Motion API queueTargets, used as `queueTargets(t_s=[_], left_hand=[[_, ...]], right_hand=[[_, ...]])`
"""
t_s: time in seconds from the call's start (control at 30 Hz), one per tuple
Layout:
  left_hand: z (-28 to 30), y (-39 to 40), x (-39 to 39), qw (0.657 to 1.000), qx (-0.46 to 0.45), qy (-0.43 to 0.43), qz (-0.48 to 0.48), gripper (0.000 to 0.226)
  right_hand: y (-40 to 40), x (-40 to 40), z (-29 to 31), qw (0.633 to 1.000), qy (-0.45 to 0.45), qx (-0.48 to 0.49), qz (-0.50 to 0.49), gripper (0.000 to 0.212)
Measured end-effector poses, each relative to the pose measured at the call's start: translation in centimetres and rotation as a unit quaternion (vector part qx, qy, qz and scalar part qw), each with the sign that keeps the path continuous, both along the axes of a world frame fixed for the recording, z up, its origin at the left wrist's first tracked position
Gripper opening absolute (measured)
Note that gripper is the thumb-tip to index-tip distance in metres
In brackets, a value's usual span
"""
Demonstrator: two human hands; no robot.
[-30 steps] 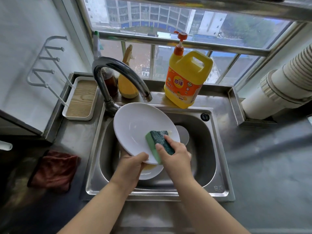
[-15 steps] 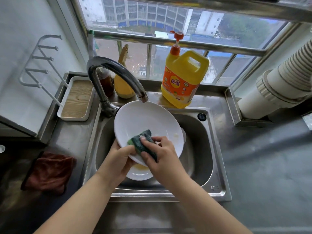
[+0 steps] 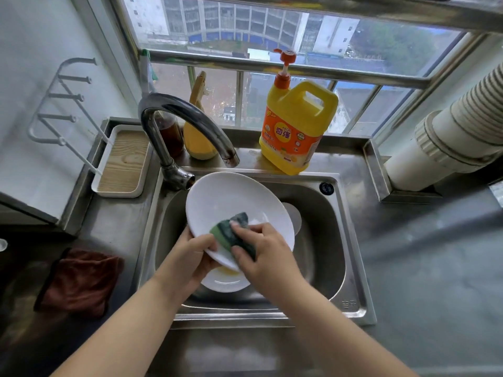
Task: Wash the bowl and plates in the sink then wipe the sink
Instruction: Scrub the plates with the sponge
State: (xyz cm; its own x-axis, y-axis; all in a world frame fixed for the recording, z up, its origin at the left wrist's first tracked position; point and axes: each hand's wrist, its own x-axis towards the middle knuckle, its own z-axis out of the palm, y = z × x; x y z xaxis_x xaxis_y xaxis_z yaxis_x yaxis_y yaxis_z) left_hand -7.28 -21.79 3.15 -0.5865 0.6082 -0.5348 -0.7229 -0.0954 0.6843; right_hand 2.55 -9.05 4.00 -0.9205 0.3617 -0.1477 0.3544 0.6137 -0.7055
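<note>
Over the steel sink (image 3: 351, 281), my left hand (image 3: 190, 257) grips the near rim of a white plate (image 3: 226, 202), tilted with its face toward me. My right hand (image 3: 261, 248) grips a green sponge (image 3: 231, 229) and presses it against the plate's lower part; a little foam shows beside it. Beneath the plate, a second white plate (image 3: 226, 281) with yellowish residue lies on the sink floor. Another white dish (image 3: 294, 219) peeks out behind the held plate; most of it is hidden.
The curved faucet (image 3: 187, 118) arches over the sink's back left. A yellow detergent jug (image 3: 296, 123), a yellow spray bottle (image 3: 198, 137) and a dark bottle (image 3: 171, 134) stand on the back ledge. A wooden-bottomed tray (image 3: 122, 161) sits left; a brown cloth (image 3: 79, 281) lies on the counter.
My right hand slid the sponge from the plate's right-hand lower edge leftward, then slightly back up the face. My left hand kept its grip on the plate's near rim.
</note>
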Motion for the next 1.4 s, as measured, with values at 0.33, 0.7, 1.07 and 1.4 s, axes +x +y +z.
queueTargets(t_s=[0.33, 0.7, 1.07, 1.4], left_hand=[[0.2, -1.4, 1.4, 0.997, -0.039, -0.027, -0.057, 0.073], [0.9, -0.1, 1.2, 0.99, -0.075, -0.019, -0.116, 0.057], [0.5, -1.3, 0.7, 0.997, -0.041, -0.005, -0.061, 0.079], [0.0, -0.8, 1.4, 0.997, -0.039, -0.033, -0.049, 0.072]], right_hand=[[8.2, -0.5, -2.2, 0.984, -0.093, 0.146, -0.05, 0.045], [-0.2, -6.5, 0.2, 0.998, 0.038, -0.049, -0.016, 0.04], [8.3, -4.4, -1.5, 0.98, -0.104, 0.106, -0.129, 0.04], [7.1, -1.4, -0.5, 0.953, -0.204, 0.196, -0.111, 0.044]])
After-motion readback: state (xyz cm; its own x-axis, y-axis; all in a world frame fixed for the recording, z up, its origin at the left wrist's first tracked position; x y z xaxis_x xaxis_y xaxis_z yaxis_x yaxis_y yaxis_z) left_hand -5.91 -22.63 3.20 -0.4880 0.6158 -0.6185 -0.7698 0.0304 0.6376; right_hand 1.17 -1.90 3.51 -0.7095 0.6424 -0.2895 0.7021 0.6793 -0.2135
